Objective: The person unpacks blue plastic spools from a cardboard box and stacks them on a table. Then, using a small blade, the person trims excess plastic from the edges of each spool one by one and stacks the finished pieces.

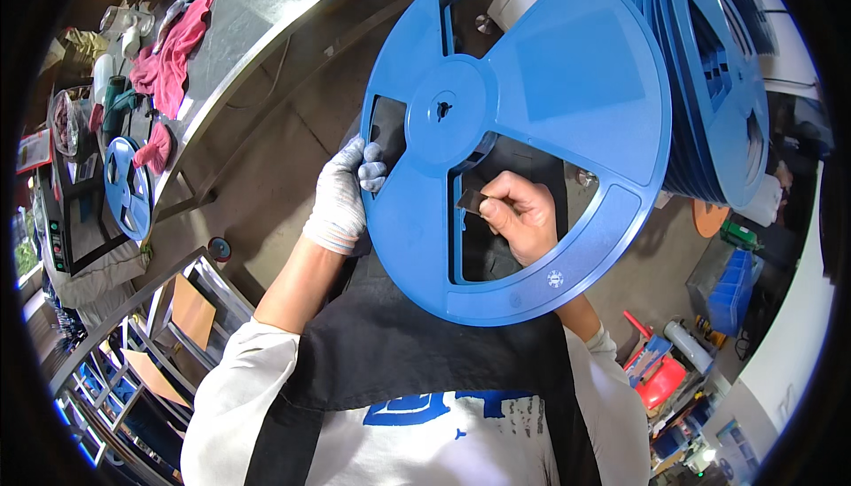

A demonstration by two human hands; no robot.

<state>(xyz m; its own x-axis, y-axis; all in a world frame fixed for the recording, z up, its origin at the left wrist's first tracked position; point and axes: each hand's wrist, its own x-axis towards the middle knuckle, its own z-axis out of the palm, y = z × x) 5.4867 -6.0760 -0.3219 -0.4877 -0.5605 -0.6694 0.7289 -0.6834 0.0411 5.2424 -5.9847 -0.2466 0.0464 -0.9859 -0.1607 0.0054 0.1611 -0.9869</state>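
Note:
A large blue plastic reel [578, 133] with cut-out windows and a round hub is held up in front of my chest. My left hand [340, 196], in a light knitted glove, grips its left rim, with fingertips curled through the left window. Bare and seen through the lower window, my right hand [525, 220] pinches a small dark flat piece [471, 200] between thumb and fingers. That piece lies against or close to the window's left edge; contact is hard to tell. Below this window, the reel's flange hides my right wrist.
Several stacked blue reels [728, 87] stand close at right. The metal-edged bench [249, 4] at left carries pink cloths [176, 63], a green heat gun [118, 107] and a smaller-looking blue reel [127, 190]. A metal rack [143, 353] stands lower left; blue bins [730, 293] sit at right.

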